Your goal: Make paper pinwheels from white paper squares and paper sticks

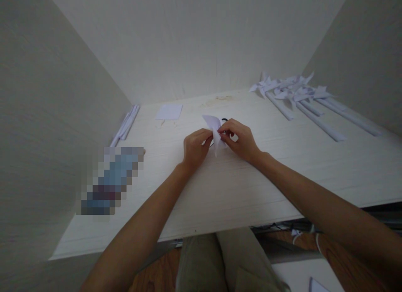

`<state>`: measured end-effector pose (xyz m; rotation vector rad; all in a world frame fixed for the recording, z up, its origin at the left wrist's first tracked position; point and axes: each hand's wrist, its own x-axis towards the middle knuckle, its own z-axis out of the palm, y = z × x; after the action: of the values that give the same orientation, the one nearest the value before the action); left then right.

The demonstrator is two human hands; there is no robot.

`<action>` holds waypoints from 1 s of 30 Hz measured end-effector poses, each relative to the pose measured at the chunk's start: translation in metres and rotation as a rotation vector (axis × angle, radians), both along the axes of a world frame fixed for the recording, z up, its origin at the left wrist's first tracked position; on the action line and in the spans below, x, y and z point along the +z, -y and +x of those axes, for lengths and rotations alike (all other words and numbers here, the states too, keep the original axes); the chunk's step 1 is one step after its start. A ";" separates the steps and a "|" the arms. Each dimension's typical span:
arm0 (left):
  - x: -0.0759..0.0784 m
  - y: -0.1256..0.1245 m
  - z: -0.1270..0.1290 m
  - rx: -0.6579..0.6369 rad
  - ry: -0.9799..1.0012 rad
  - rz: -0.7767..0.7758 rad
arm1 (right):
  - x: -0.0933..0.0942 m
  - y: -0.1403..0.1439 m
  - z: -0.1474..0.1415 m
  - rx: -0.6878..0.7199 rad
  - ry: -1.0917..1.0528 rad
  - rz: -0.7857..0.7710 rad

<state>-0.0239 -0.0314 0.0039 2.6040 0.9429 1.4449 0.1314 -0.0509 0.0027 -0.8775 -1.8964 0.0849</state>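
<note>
Hands at frame centre: left hand (195, 147) and right hand (240, 140) pinch a folded paper piece (215, 128) just above the tabletop (282, 166); creasing wants firm, even fingertip pressure.

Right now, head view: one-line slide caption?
Left hand and right hand pinch a folded white paper piece over the desk; finished paper pinwheels lie far right.
</note>
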 end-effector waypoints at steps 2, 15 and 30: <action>0.000 0.000 0.000 0.002 -0.007 0.009 | 0.001 0.000 0.000 -0.002 -0.005 -0.019; 0.001 -0.001 -0.001 0.037 0.035 0.076 | 0.005 0.004 -0.002 -0.030 -0.115 -0.002; 0.001 -0.001 -0.001 0.010 0.046 0.074 | 0.002 0.002 0.001 -0.054 0.041 -0.049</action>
<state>-0.0246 -0.0301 0.0048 2.6082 0.9159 1.5641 0.1328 -0.0533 0.0044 -0.9695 -1.9139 0.0811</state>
